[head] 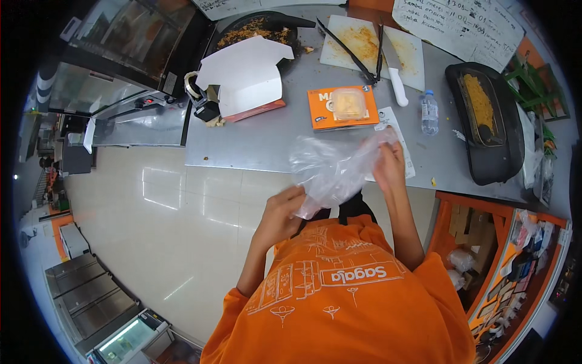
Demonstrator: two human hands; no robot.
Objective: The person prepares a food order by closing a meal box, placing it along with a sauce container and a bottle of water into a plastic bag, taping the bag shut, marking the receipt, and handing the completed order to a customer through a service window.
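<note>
A clear plastic bag (334,168) is stretched between my two hands, in front of the steel counter's near edge. My left hand (282,211) grips its lower end, and my right hand (388,161) pinches its upper right end. Just beyond the bag lies a closed orange cardboard box (318,109), with a small clear lidded tub (349,103) of pale yellow food on top. A printed paper slip (400,141) lies partly under my right hand. To the left stands an open cardboard box (250,77) with a white inside.
On the counter (241,145) are a tape dispenser (207,102), a black pan (254,32) with crumbs, white cutting boards (409,54), black tongs (352,50), a white-handled knife (398,86), a water bottle (429,113) and a black container (489,159). A glass display cabinet (132,41) stands left; orange shelving (495,204) is right.
</note>
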